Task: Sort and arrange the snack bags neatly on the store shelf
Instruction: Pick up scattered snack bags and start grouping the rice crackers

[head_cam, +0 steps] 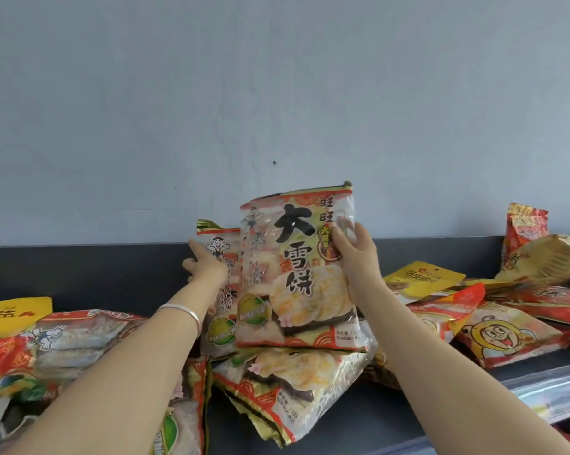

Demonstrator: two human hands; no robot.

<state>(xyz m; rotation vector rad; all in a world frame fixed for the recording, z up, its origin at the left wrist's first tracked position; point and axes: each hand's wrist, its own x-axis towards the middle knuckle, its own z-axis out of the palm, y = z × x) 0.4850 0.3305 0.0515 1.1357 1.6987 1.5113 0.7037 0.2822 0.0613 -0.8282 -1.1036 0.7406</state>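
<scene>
Two hands are working at the shelf (359,421).

1. The right hand (355,254) is gripping the front bag (296,267) at its right edge. The thumb is pressing across the printed face, and the fingers are showing through the clear film behind it. This bag is standing upright at the middle of the shelf, its lower edge resting on the flat bag (286,379).
2. The left hand (204,262) is lying against the left edge of the rear bag (219,254). One finger is pointing straight up along that edge; the others are hidden, so it cannot be told whether this hand has hold of the bag. The rear bag is standing upright just behind and to the left of the front bag, partly covered by it. A bracelet (181,311) is sitting on the left wrist.

Count at centre: three rice cracker bags of one print, two upright and one lying flat.

Count of yellow bags: two. The left yellow bag (14,313) is lying behind a clear-fronted bag (73,339) in the left pile. The right yellow bag (421,277) is lying near the cartoon-face bag (506,333).

At far right, one red bag (526,228) is standing against the wall (277,93), with one gold bag (546,261) leaning in front of it.
</scene>
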